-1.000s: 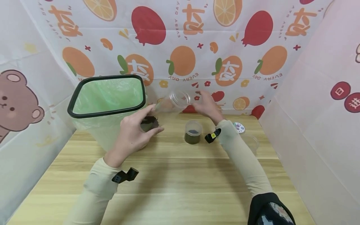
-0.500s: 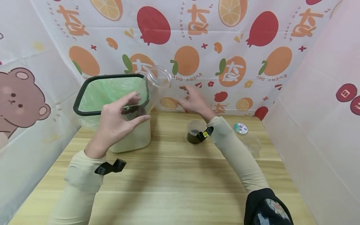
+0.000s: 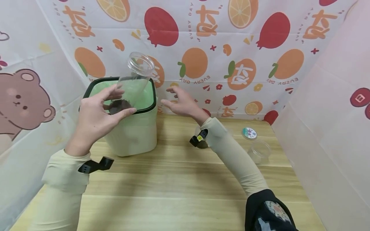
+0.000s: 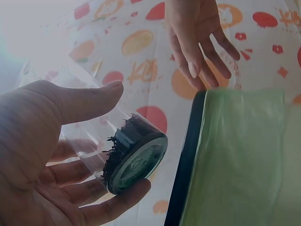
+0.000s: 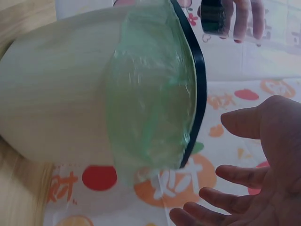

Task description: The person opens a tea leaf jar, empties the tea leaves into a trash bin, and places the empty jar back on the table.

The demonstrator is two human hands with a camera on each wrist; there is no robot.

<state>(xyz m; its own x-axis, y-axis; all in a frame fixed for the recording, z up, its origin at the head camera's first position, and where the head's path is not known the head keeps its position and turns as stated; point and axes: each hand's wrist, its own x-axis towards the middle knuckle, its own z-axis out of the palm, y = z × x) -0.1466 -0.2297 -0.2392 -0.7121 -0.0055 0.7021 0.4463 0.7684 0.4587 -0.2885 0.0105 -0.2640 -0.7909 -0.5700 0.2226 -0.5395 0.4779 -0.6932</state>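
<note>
- Above the mouth of the bin (image 3: 131,138), at the left of the table (image 3: 173,192), we hold a clear jar (image 3: 131,86) in the left hand (image 3: 96,117).
- We clasp the jar between the thumb and the curled fingers, which bear on opposite sides.
- We keep the jar tilted: base low and near the palm, ringed neck high, toward the far right.
- We see dark flakes (image 3: 119,106) gathered at the jar's base.
- We position the right hand (image 3: 185,102) just right of the bin, apart from the rim (image 5: 201,80), with its fingers spread and slightly bent.
- We note a green liner (image 5: 150,89) folded over the rim of the bin.
- Behind the right wrist, we locate a small cup (image 3: 203,145), mostly hidden by the wrist camera (image 3: 199,138).
- At the right of the table, we find a patterned round lid (image 3: 249,133) and, just nearer, a clear container (image 3: 259,152).
- Along the far side, we have a fruit-print cloth (image 3: 193,62).
</note>
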